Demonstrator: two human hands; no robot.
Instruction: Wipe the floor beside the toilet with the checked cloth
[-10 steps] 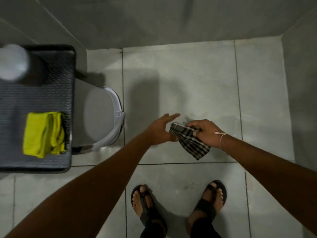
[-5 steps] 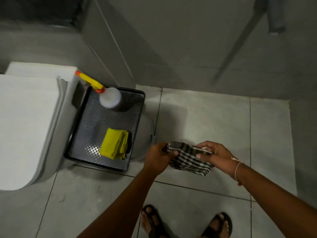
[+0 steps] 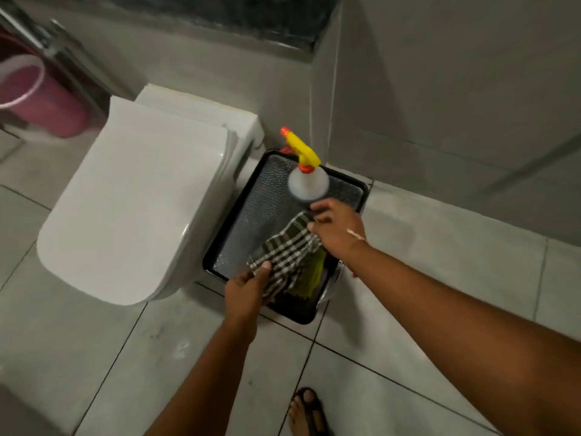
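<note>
The checked cloth was stretched between both hands, held over the black tray that sat just beside the toilet, on the side nearer the wall. The left hand gripped the cloth's near corner, thumb pressed on top of the fabric and fingers closed beneath it. The right hand held the far corner, fingers curled and pinched on the cloth's upper edge, close to the base of the spray bottle. The cloth sagged between the two grips, its middle spread across the tray's right half, and whether it touched the tray could not be told. A yellow cloth lay in the tray beneath it, mostly covered, with only a strip showing at the checked cloth's right edge. The spray bottle stood at the tray's far end, its yellow nozzle pointing toward the wall. The tiled floor lay bare in front of the toilet, and a sandalled foot stood at the bottom of the view. A pink bucket stood beyond the toilet at the far left.
</note>
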